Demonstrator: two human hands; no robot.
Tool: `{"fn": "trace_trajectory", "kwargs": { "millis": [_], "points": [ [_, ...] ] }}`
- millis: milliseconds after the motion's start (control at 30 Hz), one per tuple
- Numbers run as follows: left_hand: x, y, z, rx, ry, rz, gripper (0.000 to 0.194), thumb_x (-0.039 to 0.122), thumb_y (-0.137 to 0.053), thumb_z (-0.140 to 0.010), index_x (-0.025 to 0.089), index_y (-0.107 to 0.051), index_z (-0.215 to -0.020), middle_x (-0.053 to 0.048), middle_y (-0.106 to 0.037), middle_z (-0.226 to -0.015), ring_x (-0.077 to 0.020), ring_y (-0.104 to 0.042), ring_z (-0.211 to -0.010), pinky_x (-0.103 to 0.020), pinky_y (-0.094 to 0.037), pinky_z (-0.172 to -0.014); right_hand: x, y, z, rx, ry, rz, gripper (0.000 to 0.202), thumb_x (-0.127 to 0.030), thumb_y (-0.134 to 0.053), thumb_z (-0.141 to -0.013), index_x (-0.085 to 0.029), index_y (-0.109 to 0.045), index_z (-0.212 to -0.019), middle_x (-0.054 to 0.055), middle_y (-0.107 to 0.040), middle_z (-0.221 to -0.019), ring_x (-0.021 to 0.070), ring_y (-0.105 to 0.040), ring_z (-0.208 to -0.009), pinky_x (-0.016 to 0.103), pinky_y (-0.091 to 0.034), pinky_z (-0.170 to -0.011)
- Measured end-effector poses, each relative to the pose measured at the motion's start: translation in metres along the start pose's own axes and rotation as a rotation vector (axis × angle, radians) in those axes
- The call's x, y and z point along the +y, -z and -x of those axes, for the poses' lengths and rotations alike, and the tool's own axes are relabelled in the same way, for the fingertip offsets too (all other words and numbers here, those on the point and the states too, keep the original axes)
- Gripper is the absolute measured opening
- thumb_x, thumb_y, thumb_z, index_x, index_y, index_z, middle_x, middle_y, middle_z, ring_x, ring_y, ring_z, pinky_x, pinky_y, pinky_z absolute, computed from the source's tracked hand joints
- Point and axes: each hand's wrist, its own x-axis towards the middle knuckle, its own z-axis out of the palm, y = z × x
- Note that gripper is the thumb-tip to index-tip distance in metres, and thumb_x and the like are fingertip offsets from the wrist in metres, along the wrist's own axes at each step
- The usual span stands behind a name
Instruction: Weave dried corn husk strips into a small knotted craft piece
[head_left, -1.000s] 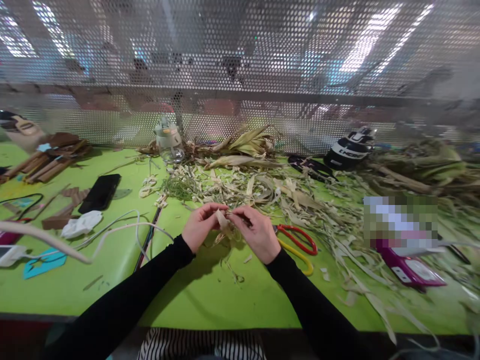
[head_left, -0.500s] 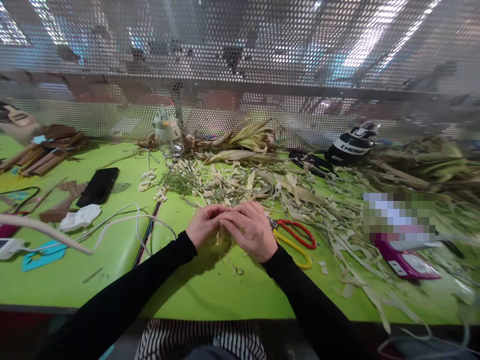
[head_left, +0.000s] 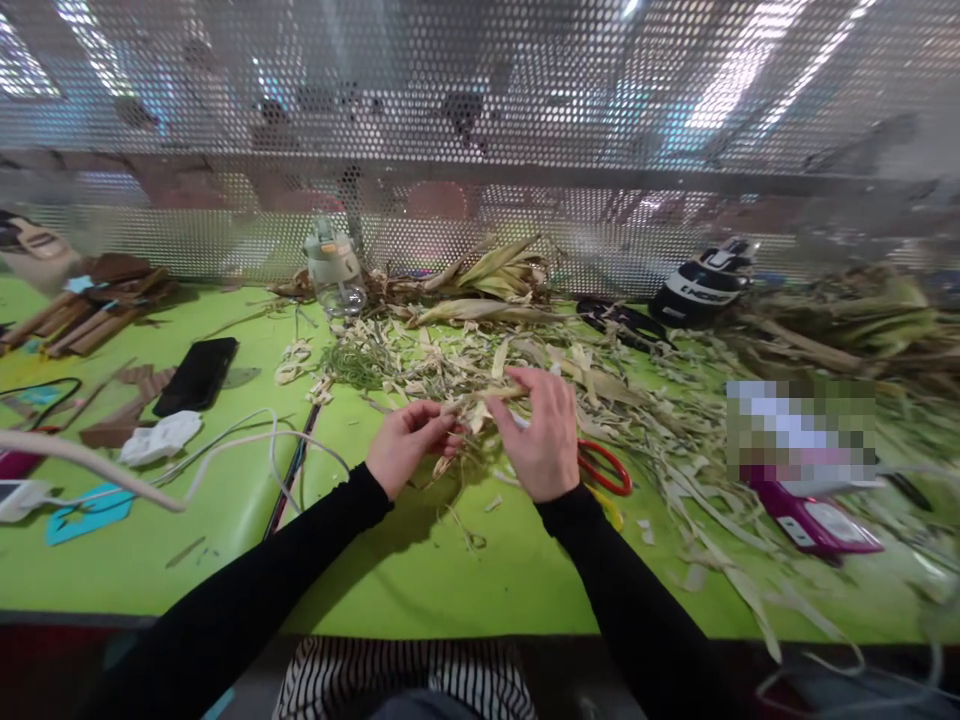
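Between my hands a pale, dry strip of corn husk is stretched above the green table. My left hand pinches its left end between thumb and fingertips. At the other end my right hand holds it between thumb and forefinger. A small tuft of husk hangs below my left fingers, with a thin curled strand on the table beneath. Scissors with one red handle and one yellow handle lie partly hidden behind my right hand and sleeve.
Husk scraps spread across the table. Behind stand a clear bottle and a black bottle. A phone, white cables and cardboard pieces lie left. A magenta power strip is at right.
My hands have moved apart. The right hand has gone right and slightly up, and the strip of husk now shows between them. More of the scissors is covered.
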Motion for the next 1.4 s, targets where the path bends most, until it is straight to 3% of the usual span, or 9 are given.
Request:
{"fn": "trace_trajectory", "kwargs": {
  "millis": [100, 300, 467, 600, 700, 1000, 1133, 1233, 1400],
  "points": [
    [0.004, -0.001, 0.0, 0.007, 0.157, 0.161, 0.014, 0.022, -0.07, -0.073, 0.011, -0.063, -0.079, -0.005, -0.071, -0.073, -0.0085, -0.064, -0.059, -0.02, -0.054, -0.061, 0.006, 0.003, -0.002, 0.052, 0.098, 0.115, 0.016, -0.033, -0.06, -0.083, -0.024, -0.06, -0.097, 0.008, -0.063, -0.105, 0.0269, -0.054, -0.099, 0.043, -0.036, -0.086],
    [0.009, 0.004, -0.004, 0.06, 0.165, 0.242, 0.005, 0.014, -0.063, -0.079, 0.01, -0.066, -0.082, -0.005, -0.071, -0.071, -0.0064, -0.064, -0.056, -0.016, -0.054, -0.058, 0.004, 0.0, 0.0, -0.288, 0.127, -0.044, 0.017, -0.036, -0.055, -0.087, -0.022, -0.063, -0.092, 0.004, -0.07, -0.085, 0.0227, -0.056, -0.085, 0.038, -0.036, -0.076],
    [0.01, 0.002, -0.003, 0.072, 0.143, 0.219, 0.004, 0.013, -0.066, -0.077, 0.01, -0.065, -0.08, -0.004, -0.071, -0.069, -0.0072, -0.065, -0.057, -0.017, -0.055, -0.06, 0.006, 0.0, -0.003, -0.308, 0.102, -0.11, 0.019, -0.034, -0.054, -0.087, -0.02, -0.06, -0.1, 0.007, -0.068, -0.102, 0.0243, -0.057, -0.094, 0.04, -0.037, -0.081],
    [0.01, 0.001, -0.003, 0.067, 0.123, 0.201, 0.009, 0.015, -0.068, -0.075, 0.01, -0.064, -0.08, -0.004, -0.07, -0.069, -0.0077, -0.064, -0.057, -0.02, -0.055, -0.062, 0.005, -0.001, -0.003, -0.378, 0.123, -0.096, 0.016, -0.03, -0.05, -0.09, -0.019, -0.061, -0.087, 0.006, -0.068, -0.085, 0.0223, -0.058, -0.082, 0.038, -0.039, -0.077],
    [0.01, 0.003, -0.004, 0.057, 0.109, 0.182, 0.008, 0.015, -0.067, -0.076, 0.009, -0.063, -0.08, -0.004, -0.07, -0.068, -0.008, -0.064, -0.058, -0.021, -0.054, -0.063, 0.004, 0.0, -0.003, -0.323, 0.134, -0.085, 0.016, -0.03, -0.052, -0.088, -0.018, -0.06, -0.094, 0.009, -0.066, -0.101, 0.0247, -0.057, -0.094, 0.04, -0.039, -0.082],
    [0.005, 0.0, -0.004, 0.047, -0.031, 0.088, 0.028, 0.034, -0.074, -0.067, 0.012, -0.061, -0.079, 0.0, -0.067, -0.07, -0.0082, -0.06, -0.061, -0.023, -0.05, -0.066, -0.018, -0.003, 0.007, -0.578, -0.009, -0.308, 0.025, -0.028, -0.041, -0.093, -0.017, -0.054, -0.075, 0.001, -0.061, -0.067, 0.0118, -0.051, -0.055, 0.025, -0.039, -0.053],
    [0.002, 0.001, -0.005, 0.048, -0.013, 0.11, 0.03, 0.035, -0.075, -0.065, 0.012, -0.062, -0.079, 0.0, -0.067, -0.07, -0.0094, -0.061, -0.065, -0.023, -0.049, -0.069, -0.032, -0.011, 0.019, -0.482, 0.144, -0.211, 0.022, -0.022, -0.049, -0.089, -0.017, -0.057, -0.069, 0.003, -0.061, -0.065, 0.0145, -0.053, -0.059, 0.029, -0.041, -0.06],
    [0.002, 0.003, -0.006, -0.003, 0.069, 0.162, 0.033, 0.034, -0.079, -0.06, 0.012, -0.061, -0.077, 0.0, -0.067, -0.07, -0.0088, -0.061, -0.061, -0.024, -0.05, -0.067, -0.026, -0.009, 0.015, -0.387, 0.078, -0.294, 0.017, -0.028, -0.052, -0.089, -0.019, -0.062, -0.079, 0.004, -0.064, -0.071, 0.0147, -0.055, -0.062, 0.029, -0.044, -0.061],
    [0.005, -0.001, 0.0, -0.134, 0.103, 0.111, 0.039, 0.041, -0.08, -0.057, 0.011, -0.06, -0.073, 0.002, -0.063, -0.063, -0.0068, -0.057, -0.053, -0.022, -0.049, -0.059, -0.007, -0.002, 0.0, -0.292, 0.106, -0.246, 0.026, -0.029, -0.055, -0.086, -0.02, -0.058, -0.11, 0.011, -0.062, -0.115, 0.0254, -0.055, -0.107, 0.043, -0.043, -0.089]
  ]
}}
